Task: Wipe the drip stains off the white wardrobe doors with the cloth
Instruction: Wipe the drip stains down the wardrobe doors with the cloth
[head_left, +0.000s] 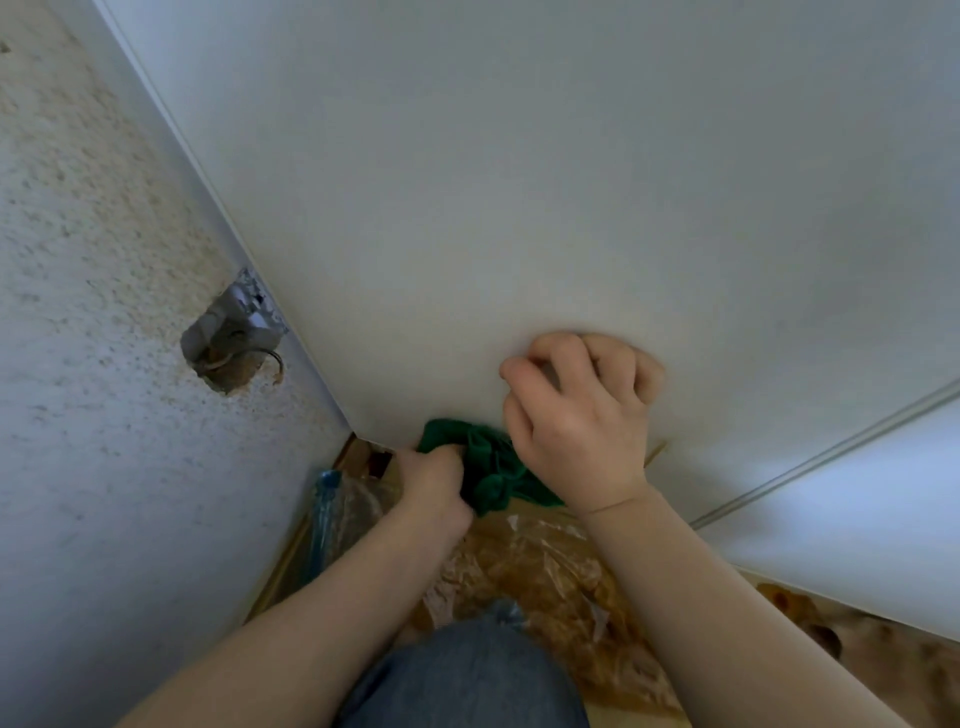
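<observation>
The white wardrobe door (519, 208) fills most of the view, seen from above and close. My left hand (434, 483) grips a bunched green cloth (491, 467) at the door's bottom edge, near its lower left corner. My right hand (582, 415) is higher up, fingers curled, with the fingertips against the door face and nothing in it. A second white door (852, 525) begins past a vertical gap at the right. No drip stains show clearly on the door.
A rough plastered wall (104, 364) stands at the left with a broken hole showing grey fittings (234, 332). Crinkled clear plastic sheeting (545, 571) covers the wooden floor below. My knee in blue jeans (462, 675) is at the bottom centre.
</observation>
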